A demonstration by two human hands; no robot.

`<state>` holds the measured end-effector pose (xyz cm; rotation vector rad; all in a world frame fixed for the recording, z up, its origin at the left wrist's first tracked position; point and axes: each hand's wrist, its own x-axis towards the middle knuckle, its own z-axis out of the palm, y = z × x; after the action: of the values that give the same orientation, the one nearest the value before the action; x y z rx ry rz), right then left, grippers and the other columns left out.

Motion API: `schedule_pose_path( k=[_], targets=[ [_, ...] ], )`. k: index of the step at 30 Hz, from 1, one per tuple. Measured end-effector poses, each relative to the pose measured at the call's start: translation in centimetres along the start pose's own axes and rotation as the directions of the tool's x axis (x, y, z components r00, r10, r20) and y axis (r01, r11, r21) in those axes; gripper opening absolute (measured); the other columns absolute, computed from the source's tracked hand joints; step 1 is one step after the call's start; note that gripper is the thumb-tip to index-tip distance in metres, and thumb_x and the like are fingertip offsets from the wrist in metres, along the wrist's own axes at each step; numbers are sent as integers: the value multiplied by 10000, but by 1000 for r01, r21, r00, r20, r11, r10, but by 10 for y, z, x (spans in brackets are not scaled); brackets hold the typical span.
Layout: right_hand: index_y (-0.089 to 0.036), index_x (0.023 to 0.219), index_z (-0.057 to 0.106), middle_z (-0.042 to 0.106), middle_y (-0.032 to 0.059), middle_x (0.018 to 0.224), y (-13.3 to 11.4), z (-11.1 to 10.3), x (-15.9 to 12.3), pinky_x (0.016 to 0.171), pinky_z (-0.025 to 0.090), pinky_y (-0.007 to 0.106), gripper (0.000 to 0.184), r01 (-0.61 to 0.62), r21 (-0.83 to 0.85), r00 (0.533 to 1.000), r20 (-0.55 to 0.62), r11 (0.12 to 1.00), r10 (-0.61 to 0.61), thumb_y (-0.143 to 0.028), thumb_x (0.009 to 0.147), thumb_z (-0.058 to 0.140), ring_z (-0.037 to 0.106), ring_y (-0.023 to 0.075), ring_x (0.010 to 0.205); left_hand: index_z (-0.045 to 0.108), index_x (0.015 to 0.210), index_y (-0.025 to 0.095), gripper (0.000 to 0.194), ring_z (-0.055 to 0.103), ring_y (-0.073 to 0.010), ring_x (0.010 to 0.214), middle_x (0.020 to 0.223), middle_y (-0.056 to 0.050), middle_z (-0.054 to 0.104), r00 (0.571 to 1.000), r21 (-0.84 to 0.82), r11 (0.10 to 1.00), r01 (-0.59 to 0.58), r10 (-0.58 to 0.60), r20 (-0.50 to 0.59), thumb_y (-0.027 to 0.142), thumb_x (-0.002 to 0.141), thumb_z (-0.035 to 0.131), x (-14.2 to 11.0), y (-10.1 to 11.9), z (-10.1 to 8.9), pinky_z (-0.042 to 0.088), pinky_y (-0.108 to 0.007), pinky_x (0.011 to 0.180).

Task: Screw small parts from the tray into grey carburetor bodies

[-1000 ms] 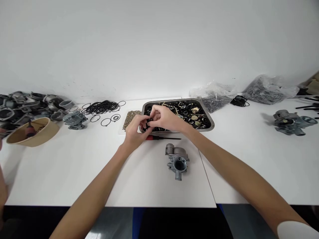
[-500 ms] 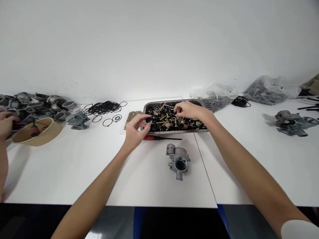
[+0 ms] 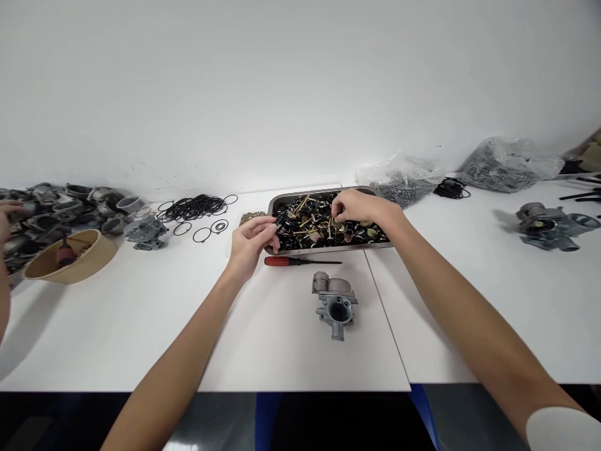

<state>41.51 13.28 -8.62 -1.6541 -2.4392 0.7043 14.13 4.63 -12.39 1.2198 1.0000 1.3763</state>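
Right fingers [image 3: 336, 207] bunched over tray [image 3: 328, 250] | left fingers [image 3: 263, 222] curled at its corner | holds unclear

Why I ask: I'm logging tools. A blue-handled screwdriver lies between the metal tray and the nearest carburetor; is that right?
No: the handle is red, not blue, as the head view shows. The screwdriver does lie between the metal tray and the nearest carburetor.

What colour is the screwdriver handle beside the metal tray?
The screwdriver handle is red, best seen in the head view.
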Motion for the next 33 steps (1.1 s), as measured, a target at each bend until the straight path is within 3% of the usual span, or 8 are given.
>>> schedule_pose_path(
  k=[8,11,15,20,24,27,31,33],
  targets=[
    [-166,724,657,720,65,992,-3,-1,1,666,428,291,133,27,-79,995,99,997,-20,-159,823,746,652,185,841,701,998,140,410,621,-136,489,847,-34,675,1000,5,1000,8,-8,-8,277,653,875,-1,4,3,516,-300,469],
    [-164,731,629,705,79,991,-3,-4,-2,651,415,301,156,14,-64,997,77,998,-9,-189,848,729,630,178,796,692,964,134,384,617,-142,470,739,-10,649,1000,13,1000,9,-9,5,284,660,872,-1,4,4,507,-290,482],
    [-156,852,642,669,109,1070,-15,4,-3,669,414,306,71,139,-46,986,-86,989,-143,-200,906,651,602,171,804,686,941,133,351,615,-142,459,647,5,628,1000,35,999,7,-8,23,295,683,861,-1,4,2,490,-268,496],
    [-149,810,640,645,89,869,-43,31,2,664,372,298,166,299,-109,954,29,948,-298,-278,891,705,583,196,811,685,964,137,390,618,-134,457,779,-15,666,1000,22,1000,-6,6,14,288,660,877,0,2,2,497,-281,483],
    [-150,697,590,593,41,735,-40,39,8,625,316,292,226,358,-82,933,3,930,-359,-175,919,623,500,130,640,683,985,137,399,617,-129,458,801,-16,664,1000,29,1000,-1,1,9,298,674,873,0,2,1,497,-280,482],
    [-156,689,589,582,22,720,-28,30,10,615,304,296,261,374,-14,925,-65,927,-374,-227,940,610,452,112,604,675,985,138,369,619,-132,465,729,2,632,1000,52,999,-1,-1,22,307,710,853,0,2,0,495,-271,483],
    [-171,729,621,579,14,718,-30,13,3,626,321,305,275,388,158,907,-242,908,-345,-334,950,615,433,119,616,658,1095,177,466,625,-112,484,920,-15,643,998,81,995,-56,54,22,283,692,866,-1,2,1,527,-283,480],
    [-172,745,631,581,13,710,-41,8,-4,642,348,305,265,433,307,883,-336,847,-329,-352,939,630,458,125,638,643,1126,194,502,625,-99,502,975,-18,632,995,147,984,-99,95,34,263,684,869,-2,2,3,538,-274,481]
  ],
)
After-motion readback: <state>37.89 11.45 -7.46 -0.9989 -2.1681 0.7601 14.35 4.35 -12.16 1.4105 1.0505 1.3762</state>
